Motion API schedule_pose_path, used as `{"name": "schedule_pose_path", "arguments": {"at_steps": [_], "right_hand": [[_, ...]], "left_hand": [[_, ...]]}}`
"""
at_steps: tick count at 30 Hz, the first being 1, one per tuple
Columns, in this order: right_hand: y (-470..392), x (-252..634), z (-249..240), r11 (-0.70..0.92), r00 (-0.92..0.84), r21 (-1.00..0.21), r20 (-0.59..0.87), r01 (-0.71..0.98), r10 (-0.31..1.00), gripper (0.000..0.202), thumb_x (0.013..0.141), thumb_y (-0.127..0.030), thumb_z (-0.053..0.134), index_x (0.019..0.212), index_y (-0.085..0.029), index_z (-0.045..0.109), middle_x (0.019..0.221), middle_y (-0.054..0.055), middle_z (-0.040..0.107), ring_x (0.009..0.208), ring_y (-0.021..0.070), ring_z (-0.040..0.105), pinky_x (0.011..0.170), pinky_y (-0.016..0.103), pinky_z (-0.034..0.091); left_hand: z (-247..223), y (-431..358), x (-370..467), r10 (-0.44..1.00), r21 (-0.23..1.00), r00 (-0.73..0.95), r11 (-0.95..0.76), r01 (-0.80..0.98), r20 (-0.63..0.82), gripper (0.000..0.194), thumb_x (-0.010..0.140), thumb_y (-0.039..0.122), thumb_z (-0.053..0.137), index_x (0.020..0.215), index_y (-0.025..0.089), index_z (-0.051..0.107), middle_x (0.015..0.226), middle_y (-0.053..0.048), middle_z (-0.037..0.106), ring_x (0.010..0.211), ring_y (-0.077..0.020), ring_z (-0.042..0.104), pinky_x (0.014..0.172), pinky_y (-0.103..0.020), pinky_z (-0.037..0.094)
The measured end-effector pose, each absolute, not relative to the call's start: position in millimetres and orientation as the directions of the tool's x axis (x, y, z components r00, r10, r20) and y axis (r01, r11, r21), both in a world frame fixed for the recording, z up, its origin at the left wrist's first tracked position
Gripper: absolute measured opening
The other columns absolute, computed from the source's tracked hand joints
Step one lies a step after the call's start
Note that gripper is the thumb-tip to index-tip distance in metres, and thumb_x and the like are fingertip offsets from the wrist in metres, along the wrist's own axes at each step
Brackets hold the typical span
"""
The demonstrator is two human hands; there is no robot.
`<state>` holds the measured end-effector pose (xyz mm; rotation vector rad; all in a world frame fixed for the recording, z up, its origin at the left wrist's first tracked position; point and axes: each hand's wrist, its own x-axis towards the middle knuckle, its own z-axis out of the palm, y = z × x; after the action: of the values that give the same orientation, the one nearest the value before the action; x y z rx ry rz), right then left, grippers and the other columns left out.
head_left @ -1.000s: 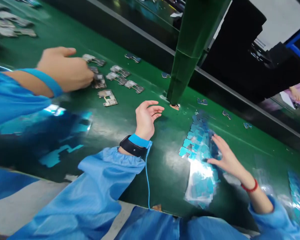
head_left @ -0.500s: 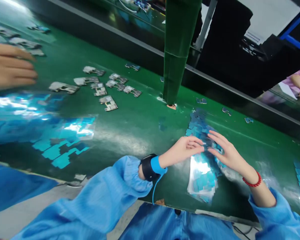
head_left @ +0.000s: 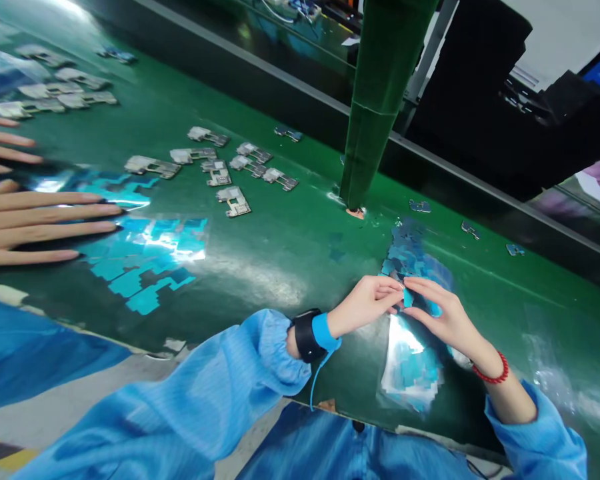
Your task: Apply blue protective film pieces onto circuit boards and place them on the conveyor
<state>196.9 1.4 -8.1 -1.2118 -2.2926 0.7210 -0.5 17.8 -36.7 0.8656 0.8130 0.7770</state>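
Observation:
My left hand (head_left: 367, 303), with a black and blue strap at the wrist, has its fingertips pinched at a small blue piece (head_left: 408, 297). On the piece's other side is my right hand (head_left: 447, 317), thumb and fingers curved around it. The fingertips of both hands nearly meet. Beneath and beyond them lies a strip of overlapping dark blue pieces (head_left: 405, 243). Closer to my body, a stack of clear sheets with teal pieces (head_left: 413, 373) rests on the green table (head_left: 280, 247).
Another person's hands (head_left: 35, 220) reach in at the left over teal film pieces (head_left: 145, 280). Grey metal parts (head_left: 233, 200) lie at the left and centre. A green post (head_left: 370, 133) rises beyond my hands. Small parts (head_left: 420, 206) sit along the far edge.
My two hands have come together, and a small blue piece now shows between the fingertips. The other person's hands now lie spread over the film at left. The view has shifted slightly.

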Motion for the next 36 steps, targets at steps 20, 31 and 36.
{"name": "schedule_pose_path", "arguments": {"at_steps": [20, 31, 36], "right_hand": [[-8.0, 210.1, -7.7, 0.208, 0.355, -0.811, 0.449, 0.546, 0.820, 0.027, 0.094, -0.034, 0.051, 0.089, -0.018, 0.072, 0.107, 0.012, 0.071, 0.103, 0.0284, 0.066, 0.091, 0.046, 0.052], [5.6, 152.0, -8.3, 0.549, -0.301, -0.528, 0.485, 0.648, 0.821, 0.042, 0.087, -0.039, 0.064, 0.127, -0.027, 0.057, 0.138, 0.014, 0.053, 0.129, 0.0324, 0.048, 0.106, 0.058, 0.038], [19.9, 170.5, 8.0, -0.013, 0.029, -0.953, -0.005, 0.303, 1.000, 0.033, 0.082, -0.047, 0.066, 0.097, -0.018, 0.068, 0.094, 0.012, 0.072, 0.085, 0.0239, 0.070, 0.080, 0.039, 0.057]], "left_hand": [[-12.5, 9.3, -14.4, 0.974, 0.993, 0.191, 0.114, 0.041, -0.119, 0.032, 0.076, 0.039, 0.066, 0.100, 0.018, 0.070, 0.107, -0.013, 0.067, 0.102, -0.0289, 0.061, 0.096, -0.043, 0.045], [-5.3, 21.0, -25.7, 0.901, 0.799, 0.313, 0.417, -0.434, -0.301, 0.023, 0.075, 0.036, 0.069, 0.083, 0.014, 0.071, 0.081, -0.006, 0.068, 0.079, -0.0167, 0.062, 0.075, -0.027, 0.050], [-0.2, 23.5, -28.7, 0.899, 0.763, 0.338, 0.421, -0.491, -0.279, 0.019, 0.074, 0.032, 0.067, 0.079, 0.014, 0.071, 0.080, -0.007, 0.069, 0.079, -0.0171, 0.063, 0.074, -0.027, 0.050]]}}
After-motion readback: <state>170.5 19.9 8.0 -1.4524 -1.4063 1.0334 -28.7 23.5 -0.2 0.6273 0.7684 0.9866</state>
